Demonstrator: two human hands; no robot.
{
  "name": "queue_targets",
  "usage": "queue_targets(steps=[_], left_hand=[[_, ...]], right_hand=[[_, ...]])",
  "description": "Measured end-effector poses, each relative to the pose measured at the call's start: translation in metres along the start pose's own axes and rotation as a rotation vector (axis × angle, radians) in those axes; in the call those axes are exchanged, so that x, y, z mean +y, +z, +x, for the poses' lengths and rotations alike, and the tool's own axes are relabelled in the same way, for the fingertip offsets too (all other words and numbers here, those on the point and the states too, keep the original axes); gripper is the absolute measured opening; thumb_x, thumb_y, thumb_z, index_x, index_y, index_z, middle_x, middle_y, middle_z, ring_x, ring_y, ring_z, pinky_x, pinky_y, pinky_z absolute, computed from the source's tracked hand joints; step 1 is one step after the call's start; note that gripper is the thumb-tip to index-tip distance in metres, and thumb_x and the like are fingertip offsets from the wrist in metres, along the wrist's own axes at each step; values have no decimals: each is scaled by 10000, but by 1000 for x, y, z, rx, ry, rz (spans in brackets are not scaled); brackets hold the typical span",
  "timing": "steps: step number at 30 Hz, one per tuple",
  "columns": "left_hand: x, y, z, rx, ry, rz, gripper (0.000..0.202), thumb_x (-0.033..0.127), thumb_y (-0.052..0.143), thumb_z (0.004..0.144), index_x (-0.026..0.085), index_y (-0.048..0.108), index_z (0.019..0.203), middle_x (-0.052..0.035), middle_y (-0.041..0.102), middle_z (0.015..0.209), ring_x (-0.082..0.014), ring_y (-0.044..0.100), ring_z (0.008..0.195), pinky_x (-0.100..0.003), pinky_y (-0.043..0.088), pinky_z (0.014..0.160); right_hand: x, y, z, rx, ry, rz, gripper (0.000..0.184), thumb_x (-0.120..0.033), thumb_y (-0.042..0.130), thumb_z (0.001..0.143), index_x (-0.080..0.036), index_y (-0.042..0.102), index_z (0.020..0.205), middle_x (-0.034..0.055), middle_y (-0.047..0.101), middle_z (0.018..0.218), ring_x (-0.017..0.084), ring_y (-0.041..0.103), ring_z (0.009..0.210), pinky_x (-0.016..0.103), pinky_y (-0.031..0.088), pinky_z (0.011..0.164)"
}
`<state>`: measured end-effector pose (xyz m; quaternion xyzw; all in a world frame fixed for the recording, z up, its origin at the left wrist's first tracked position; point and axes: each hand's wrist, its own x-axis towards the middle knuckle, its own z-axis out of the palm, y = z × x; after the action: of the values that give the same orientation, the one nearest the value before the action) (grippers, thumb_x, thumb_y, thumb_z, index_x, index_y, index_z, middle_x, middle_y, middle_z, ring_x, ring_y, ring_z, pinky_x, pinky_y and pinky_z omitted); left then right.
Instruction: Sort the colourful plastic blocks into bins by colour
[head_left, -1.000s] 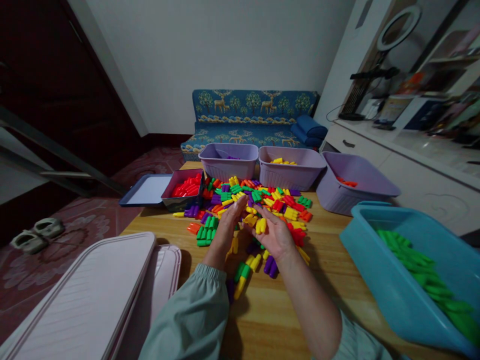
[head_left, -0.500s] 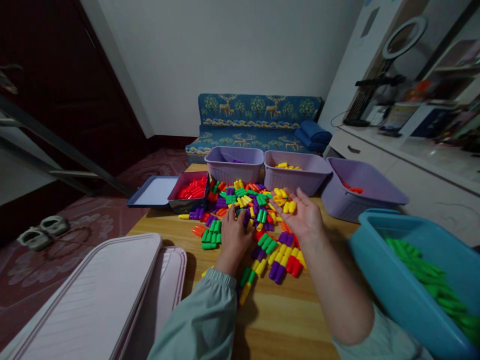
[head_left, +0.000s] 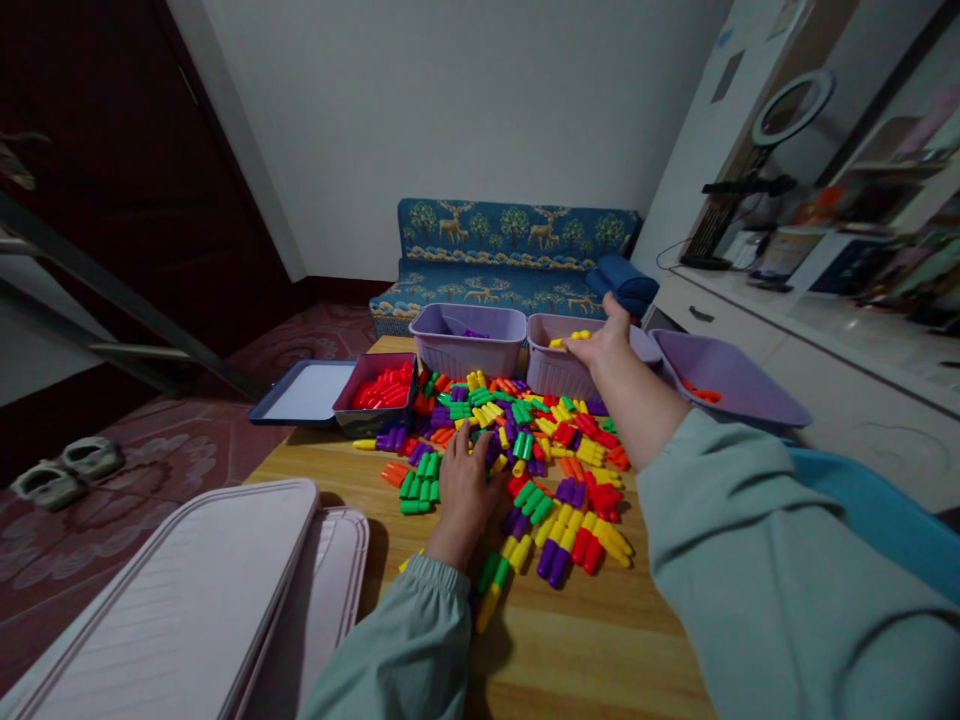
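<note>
Over the middle lilac bin (head_left: 559,372), my right hand (head_left: 609,345) is stretched out, its thumb raised apart from the fingers. Yellow bullet-shaped plastic building pieces (head_left: 577,336) lie at its fingertips, in or just over that bin; the hand hides part of them. My left hand (head_left: 466,490) rests on the near left of a mixed pile of pieces on the wooden table (head_left: 585,640), fingers spread and touching some. Close to it lie joined green pieces (head_left: 421,485). Joined yellow and purple pieces (head_left: 559,545) lie to its right.
A lilac bin (head_left: 469,355) with purple pieces stands at the back left, another (head_left: 731,385) with orange-red pieces at the right. A box (head_left: 349,420) holds red pieces, its lid (head_left: 304,390) beside it. The turquoise bin (head_left: 877,500) is partly behind my right sleeve. White lids (head_left: 187,590) lie front left.
My right hand has moved away from the pile, up and forward to the middle bin; the yellow pieces in its palm no longer show there. My left hand has stayed at the pile.
</note>
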<state>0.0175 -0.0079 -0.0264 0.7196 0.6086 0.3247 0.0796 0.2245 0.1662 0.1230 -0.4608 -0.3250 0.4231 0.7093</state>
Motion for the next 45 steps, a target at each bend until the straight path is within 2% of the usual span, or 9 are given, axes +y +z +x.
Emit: queue_targets(steps=[4, 9, 12, 15, 19, 27, 32, 37, 45], left_hand=[[0, 0, 0, 7, 0, -1, 560, 273, 696, 754, 210, 544, 1290, -152, 376, 1476, -334, 380, 1335, -465, 372, 1077], [0, 0, -1, 5, -4, 9, 558, 267, 697, 751, 196, 549, 1286, -154, 376, 1473, -335, 379, 1334, -456, 365, 1083], [-1, 1, 0, 7, -5, 4, 564, 247, 703, 737, 225, 551, 1280, -129, 383, 1472, -331, 384, 1329, -461, 371, 1075], [-3, 2, 0, 5, -5, 3, 557, 250, 690, 747, 223, 549, 1285, -127, 378, 1476, -330, 376, 1337, -461, 368, 1078], [-3, 3, -1, 10, -6, 10, 544, 265, 689, 752, 207, 558, 1277, -131, 400, 1458, -336, 382, 1331, -457, 362, 1087], [-2, 1, -1, 8, 0, 25, 546, 269, 692, 752, 188, 557, 1275, -149, 393, 1461, -335, 402, 1308, -451, 376, 1073], [-3, 2, 0, 7, 2, 18, 522, 300, 683, 766, 200, 559, 1263, -154, 398, 1456, -336, 403, 1303, -463, 390, 1048], [-4, 3, 0, 15, 2, 35, 510, 306, 684, 763, 203, 565, 1248, -147, 410, 1448, -332, 420, 1285, -459, 384, 1043], [-6, 2, 3, -22, 14, -25, 475, 266, 652, 779, 212, 570, 1243, -118, 568, 1293, -295, 513, 1166, -437, 427, 982]], right_hand=[[-8, -3, -6, 13, 288, 72, 513, -542, 330, 924, -117, 599, 1021, 84, 599, 869, 168, 624, 811, 404, 515, 797], [-6, -4, -23, 69, 131, 44, 478, -506, 470, 884, -115, 565, 1143, 91, 626, 1003, 154, 637, 841, 355, 514, 792], [18, -18, -37, 86, -35, -236, 433, -446, 557, 830, -166, 579, 1159, 76, 654, 1041, 158, 652, 851, 300, 517, 765], [52, -45, -50, 57, -141, -815, 293, -340, 530, 813, -162, 669, 1000, 73, 702, 944, 187, 658, 855, 282, 502, 754], [85, -81, -62, 49, -106, -1077, 201, -287, 624, 722, -158, 715, 846, 120, 718, 907, 269, 654, 908, 356, 472, 827], [104, -94, -77, -24, -74, -1352, 623, -389, 717, 674, -172, 597, 1245, 186, 610, 1176, 317, 576, 1111, 408, 431, 923], [107, -103, -72, 16, -26, -1282, 396, -187, 660, 635, -210, 693, 1029, 125, 664, 1030, 268, 623, 983, 342, 458, 828], [110, -112, -73, -29, -34, -1171, 288, -189, 668, 602, -208, 674, 889, 35, 687, 842, 201, 636, 819, 288, 472, 724], [115, -86, -130, -258, -102, -866, 270, -260, 713, 567, -193, 631, 815, -15, 650, 770, 135, 578, 642, 273, 476, 634]])
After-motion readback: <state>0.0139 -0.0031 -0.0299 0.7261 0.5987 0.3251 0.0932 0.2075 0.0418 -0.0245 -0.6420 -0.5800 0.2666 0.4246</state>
